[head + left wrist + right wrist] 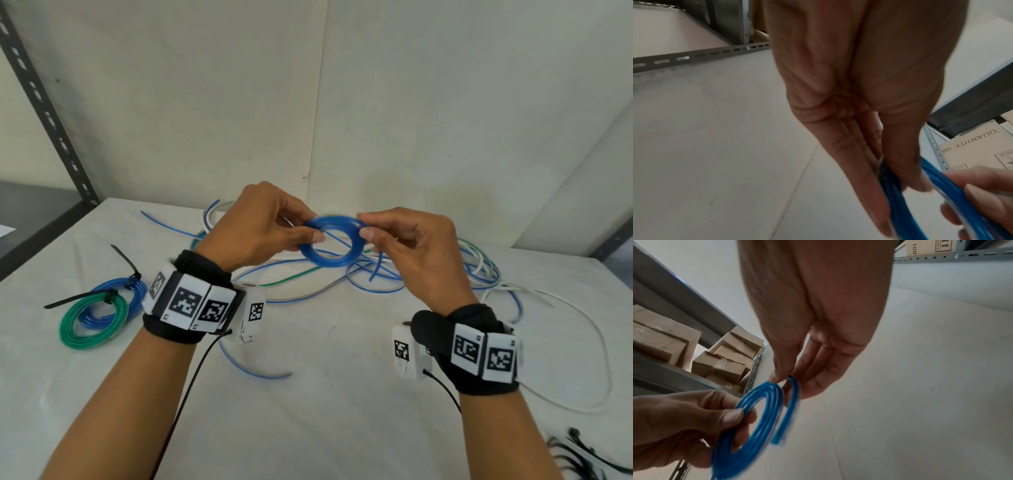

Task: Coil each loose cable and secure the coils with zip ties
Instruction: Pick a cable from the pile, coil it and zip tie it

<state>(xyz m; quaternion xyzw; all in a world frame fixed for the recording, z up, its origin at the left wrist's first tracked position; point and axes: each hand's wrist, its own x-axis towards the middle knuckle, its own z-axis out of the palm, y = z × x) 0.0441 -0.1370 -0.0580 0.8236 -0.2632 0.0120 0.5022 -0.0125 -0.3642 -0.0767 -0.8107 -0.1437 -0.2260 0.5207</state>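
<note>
I am seeing left hand [263, 222] and right hand [411, 243] pinching glossy blue coil [331, 245] from opposite sides, above white cloth table [325, 394]. Loose tail hanging below ring. Tied green coil [93, 321] lying at left, smooth, round.

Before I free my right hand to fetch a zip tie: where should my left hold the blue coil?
Pinch all the turns of the blue coil together at its left rim, where the left hand already grips. The loose end hangs at the right, so probably tuck it in first.
</note>
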